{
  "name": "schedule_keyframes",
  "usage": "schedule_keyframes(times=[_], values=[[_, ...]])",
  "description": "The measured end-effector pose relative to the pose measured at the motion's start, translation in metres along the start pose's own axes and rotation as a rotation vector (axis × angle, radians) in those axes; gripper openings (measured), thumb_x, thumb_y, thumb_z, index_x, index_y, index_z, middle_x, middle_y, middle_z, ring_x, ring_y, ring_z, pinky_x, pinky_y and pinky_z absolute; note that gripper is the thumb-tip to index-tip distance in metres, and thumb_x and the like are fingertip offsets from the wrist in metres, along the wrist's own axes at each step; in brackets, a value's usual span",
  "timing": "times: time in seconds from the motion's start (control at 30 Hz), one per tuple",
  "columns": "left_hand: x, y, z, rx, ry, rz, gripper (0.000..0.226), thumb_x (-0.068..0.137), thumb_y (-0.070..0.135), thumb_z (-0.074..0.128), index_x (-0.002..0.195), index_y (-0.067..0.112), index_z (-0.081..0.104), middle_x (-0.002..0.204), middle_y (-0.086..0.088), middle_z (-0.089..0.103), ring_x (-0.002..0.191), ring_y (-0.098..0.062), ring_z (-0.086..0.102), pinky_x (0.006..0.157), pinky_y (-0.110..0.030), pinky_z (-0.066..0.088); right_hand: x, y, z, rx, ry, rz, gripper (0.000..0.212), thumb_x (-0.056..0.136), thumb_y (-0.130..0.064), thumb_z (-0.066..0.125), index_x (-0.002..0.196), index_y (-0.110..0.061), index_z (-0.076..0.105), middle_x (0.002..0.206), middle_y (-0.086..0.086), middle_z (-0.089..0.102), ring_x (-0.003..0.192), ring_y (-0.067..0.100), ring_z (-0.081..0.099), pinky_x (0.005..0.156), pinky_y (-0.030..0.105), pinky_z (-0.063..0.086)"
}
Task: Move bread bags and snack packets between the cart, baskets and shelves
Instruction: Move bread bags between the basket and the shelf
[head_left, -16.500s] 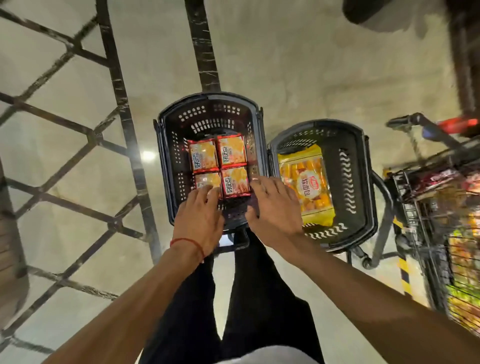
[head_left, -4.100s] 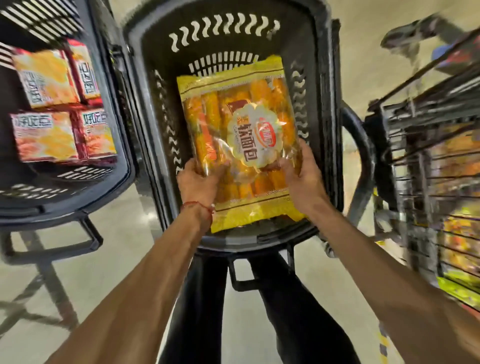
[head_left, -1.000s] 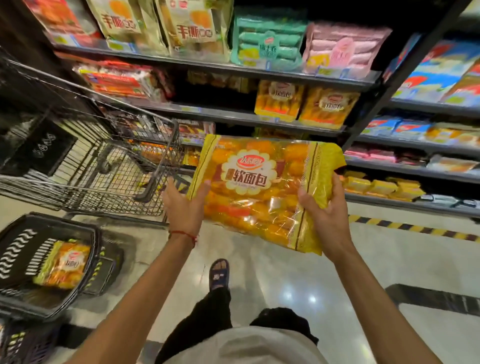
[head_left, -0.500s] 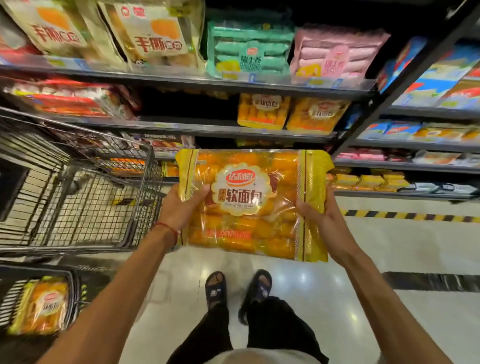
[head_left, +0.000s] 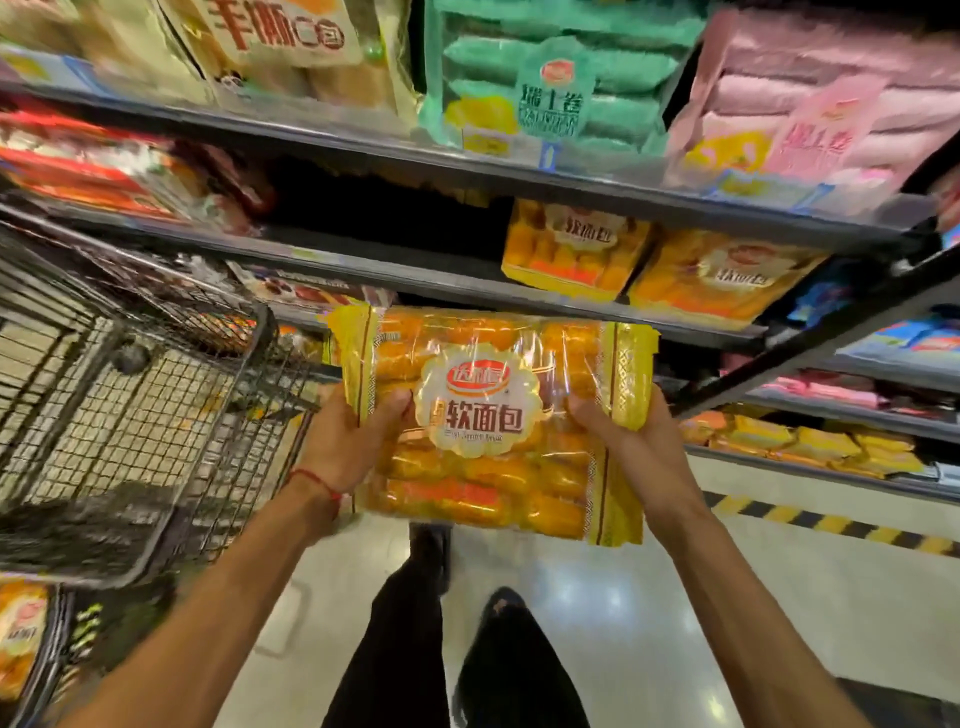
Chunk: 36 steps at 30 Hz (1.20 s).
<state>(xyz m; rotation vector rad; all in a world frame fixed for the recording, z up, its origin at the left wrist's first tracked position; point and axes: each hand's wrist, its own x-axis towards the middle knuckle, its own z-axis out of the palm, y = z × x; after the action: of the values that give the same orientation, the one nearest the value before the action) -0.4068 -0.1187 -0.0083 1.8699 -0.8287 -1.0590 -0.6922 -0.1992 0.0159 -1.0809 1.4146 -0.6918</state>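
I hold a large yellow bread bag (head_left: 488, 426) flat in front of me with both hands. My left hand (head_left: 349, 441) grips its left edge, thumb on top. My right hand (head_left: 631, 447) grips its right edge the same way. The bag hangs just below and in front of a middle shelf (head_left: 395, 273), where two matching yellow bread bags (head_left: 574, 249) stand on the right. A dark gap (head_left: 384, 208) lies on that shelf to their left.
A wire shopping cart (head_left: 135, 395) stands at my left, close to the shelves. A black basket (head_left: 52, 654) with another yellow bread bag (head_left: 18, 634) sits at the lower left. Green (head_left: 550, 83) and pink packs (head_left: 810, 114) fill the top shelf. A striped floor line (head_left: 831, 525) runs along the shelf base.
I have stepped closer to the shelves and raised the bread bag toward the middle shelf. The basket has slid further out of view at the lower left.
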Motion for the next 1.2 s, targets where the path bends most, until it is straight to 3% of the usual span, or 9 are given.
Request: schedule_keyframes(times=[0.1,0.23,0.47,0.6,0.8,0.9,1.0,1.1,1.2], values=[[0.049,-0.028,0.015,0.004,-0.028,0.045,0.034,0.095,0.04,0.064,0.126,0.028,0.066,0.111,0.015,0.075,0.099,0.005,0.07,0.084,-0.02,0.057,0.055,0.025,0.017,-0.005,0.044,-0.049,0.051,0.086,-0.04,0.082,0.131,-0.032,0.061,0.113,-0.011,0.076,0.092,0.0,0.074,0.065,0.015,0.057],[0.114,-0.074,0.027,-0.021,0.058,0.152,0.046,0.093,0.044,0.071,0.133,0.026,0.06,0.12,0.012,0.072,0.106,0.002,0.068,0.083,-0.013,0.054,0.123,0.071,0.049,-0.04,0.107,-0.157,0.054,0.083,-0.049,0.083,0.131,-0.035,0.062,0.113,-0.017,0.075,0.103,0.004,0.072,0.089,0.034,0.059],[0.205,-0.164,0.046,-0.086,0.113,0.389,0.053,0.092,0.039,0.073,0.14,0.021,0.058,0.128,0.006,0.071,0.118,-0.012,0.067,0.1,-0.041,0.056,0.2,0.163,0.103,0.008,0.166,-0.43,0.057,0.085,-0.047,0.077,0.136,-0.038,0.052,0.11,-0.033,0.07,0.104,-0.007,0.068,0.081,0.018,0.054],[0.231,-0.188,0.052,-0.168,0.168,0.514,0.048,0.092,0.031,0.076,0.136,0.019,0.061,0.127,0.002,0.072,0.119,-0.018,0.068,0.099,-0.045,0.054,0.226,0.188,0.117,0.048,0.185,-0.591,0.06,0.085,-0.043,0.078,0.138,-0.033,0.051,0.116,-0.025,0.071,0.108,-0.001,0.07,0.089,0.027,0.058],[0.225,-0.178,0.042,-0.228,0.277,0.512,0.045,0.077,0.052,0.085,0.116,0.036,0.071,0.118,0.001,0.075,0.107,-0.012,0.072,0.094,-0.043,0.059,0.224,0.176,0.12,0.043,0.157,-0.685,0.053,0.085,-0.048,0.079,0.132,-0.036,0.057,0.114,-0.024,0.072,0.106,-0.002,0.069,0.096,0.039,0.058],[0.213,-0.16,0.034,-0.258,0.302,0.52,0.047,0.078,0.037,0.084,0.119,0.025,0.068,0.109,0.005,0.078,0.1,-0.01,0.074,0.091,-0.042,0.061,0.215,0.161,0.119,-0.021,0.173,-0.724,0.051,0.081,-0.07,0.076,0.121,-0.039,0.066,0.123,-0.013,0.069,0.121,0.009,0.061,0.102,0.044,0.052],[0.206,-0.14,0.026,-0.31,0.345,0.558,0.055,0.078,0.031,0.086,0.126,0.016,0.062,0.114,0.0,0.076,0.104,-0.016,0.073,0.095,-0.048,0.058,0.202,0.141,0.118,-0.088,0.238,-0.749,0.056,0.071,-0.072,0.073,0.11,-0.033,0.07,0.134,0.001,0.052,0.124,0.005,0.034,0.101,0.026,0.037],[0.203,-0.117,0.02,-0.389,0.353,0.595,0.031,0.088,0.026,0.079,0.116,0.021,0.067,0.103,0.007,0.079,0.096,-0.008,0.074,0.088,-0.038,0.06,0.19,0.123,0.121,-0.089,0.278,-0.747,0.057,0.075,-0.063,0.082,0.121,-0.034,0.064,0.129,-0.003,0.048,0.127,0.016,0.043,0.114,0.045,0.04],[0.196,-0.096,0.011,-0.469,0.364,0.625,0.065,0.076,0.049,0.085,0.127,0.016,0.063,0.119,-0.004,0.075,0.106,-0.019,0.073,0.094,-0.047,0.058,0.183,0.104,0.125,0.013,0.231,-0.734,0.07,0.067,-0.079,0.077,0.125,-0.041,0.063,0.133,-0.008,0.058,0.125,0.018,0.057,0.111,0.055,0.045]])
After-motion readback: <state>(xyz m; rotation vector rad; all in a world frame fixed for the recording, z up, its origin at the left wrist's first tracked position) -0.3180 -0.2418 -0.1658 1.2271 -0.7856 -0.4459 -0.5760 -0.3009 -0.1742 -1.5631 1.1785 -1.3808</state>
